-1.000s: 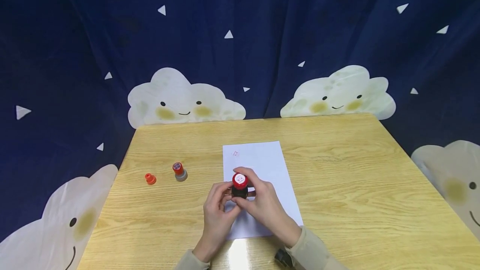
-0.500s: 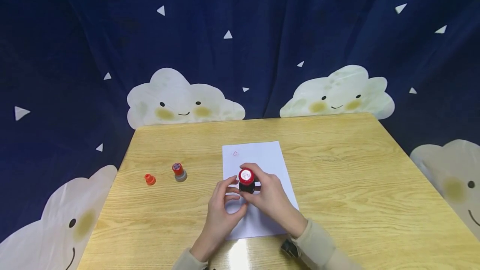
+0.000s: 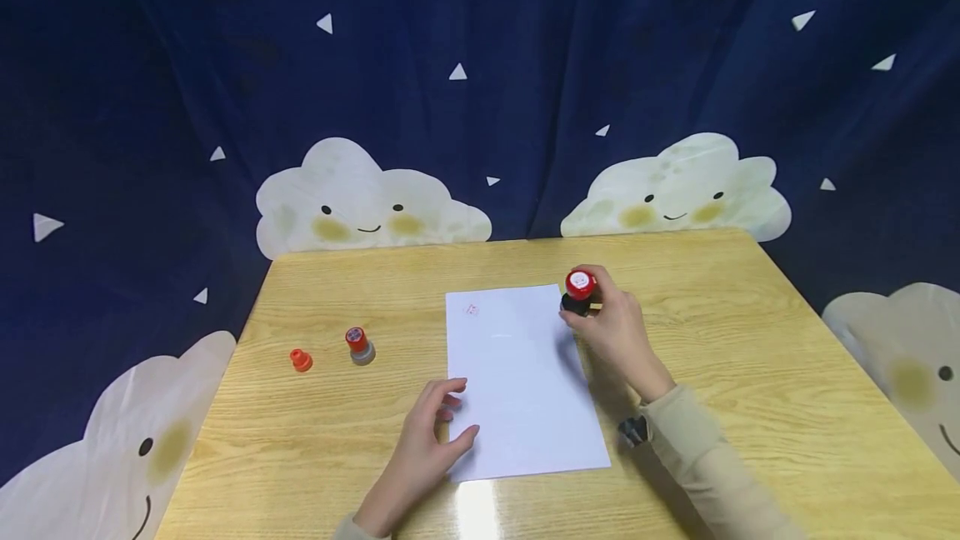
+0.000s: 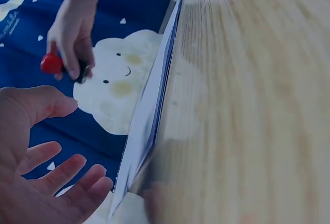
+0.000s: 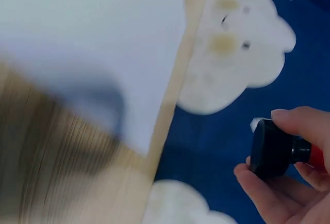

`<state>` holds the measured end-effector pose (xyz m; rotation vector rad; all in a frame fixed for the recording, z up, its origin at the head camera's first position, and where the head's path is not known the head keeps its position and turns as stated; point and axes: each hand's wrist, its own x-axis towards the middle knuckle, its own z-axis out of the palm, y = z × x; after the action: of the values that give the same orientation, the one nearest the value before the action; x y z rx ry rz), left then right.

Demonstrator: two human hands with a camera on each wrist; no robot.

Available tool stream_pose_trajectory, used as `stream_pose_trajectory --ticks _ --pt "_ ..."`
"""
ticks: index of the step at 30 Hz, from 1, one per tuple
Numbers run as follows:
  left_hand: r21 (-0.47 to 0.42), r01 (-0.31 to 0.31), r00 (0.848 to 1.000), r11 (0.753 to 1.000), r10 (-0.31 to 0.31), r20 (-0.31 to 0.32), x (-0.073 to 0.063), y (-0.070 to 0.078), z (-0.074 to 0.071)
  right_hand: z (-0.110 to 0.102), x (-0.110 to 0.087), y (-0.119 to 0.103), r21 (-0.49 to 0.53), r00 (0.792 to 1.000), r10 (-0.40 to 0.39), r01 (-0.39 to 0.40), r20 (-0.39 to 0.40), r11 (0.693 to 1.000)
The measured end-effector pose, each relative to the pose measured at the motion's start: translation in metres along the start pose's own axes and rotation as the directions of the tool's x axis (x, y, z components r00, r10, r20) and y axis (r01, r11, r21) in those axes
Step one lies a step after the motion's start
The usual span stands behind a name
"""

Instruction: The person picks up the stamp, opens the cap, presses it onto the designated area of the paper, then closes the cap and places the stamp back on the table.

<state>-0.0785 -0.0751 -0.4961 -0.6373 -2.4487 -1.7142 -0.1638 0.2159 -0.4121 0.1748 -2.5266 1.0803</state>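
My right hand [image 3: 618, 336] grips a stamp [image 3: 580, 284] between thumb and fingers, by the far right corner of the white paper [image 3: 525, 398]. Its round red top carries a white label, and its base is black. In the left wrist view the stamp [image 4: 51, 64] is raised above the paper, and the right wrist view has the black base [image 5: 270, 149] pinched at its edge. A small red print [image 3: 471, 310] shows near the paper's far left corner. My left hand [image 3: 423, 436], fingers relaxed and apart, hovers at the paper's near left edge with nothing in it.
On the wooden table [image 3: 712, 357], to the left of the paper, stand a red stamp with a grey base [image 3: 358, 345] and a small orange-red knobbed piece [image 3: 300, 359]. A dark blue curtain [image 3: 525, 65] with printed clouds hangs behind the table.
My right hand has carried the stamp from the middle of the paper to its far right corner. The left hand, earlier close around the stamp, has come away and moved slightly nearer.
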Motion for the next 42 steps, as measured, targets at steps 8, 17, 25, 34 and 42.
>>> stream_pose_trajectory --ticks 8,17,25,34,42 --pt "-0.182 0.125 0.992 0.975 -0.116 0.059 -0.008 -0.009 -0.003 -0.029 0.023 0.060 -0.084 0.981 0.172 -0.179 -0.087 0.980" --pt "-0.358 0.160 0.986 0.920 -0.164 0.019 -0.011 -0.016 -0.005 -0.054 0.026 0.142 -0.060 0.961 0.269 -0.273 -0.063 0.960" --pt "-0.381 0.301 0.952 0.874 -0.299 0.067 -0.013 -0.016 -0.007 -0.064 0.015 0.194 -0.045 0.921 0.385 -0.388 -0.057 0.921" --pt "-0.360 0.312 0.950 0.879 -0.303 0.082 -0.014 -0.018 -0.008 -0.070 0.013 0.199 -0.072 0.911 0.412 -0.413 -0.030 0.908" --pt "-0.349 0.311 0.948 0.884 -0.314 0.051 -0.012 -0.020 -0.011 -0.071 0.012 0.202 -0.110 0.916 0.402 -0.401 -0.016 0.910"
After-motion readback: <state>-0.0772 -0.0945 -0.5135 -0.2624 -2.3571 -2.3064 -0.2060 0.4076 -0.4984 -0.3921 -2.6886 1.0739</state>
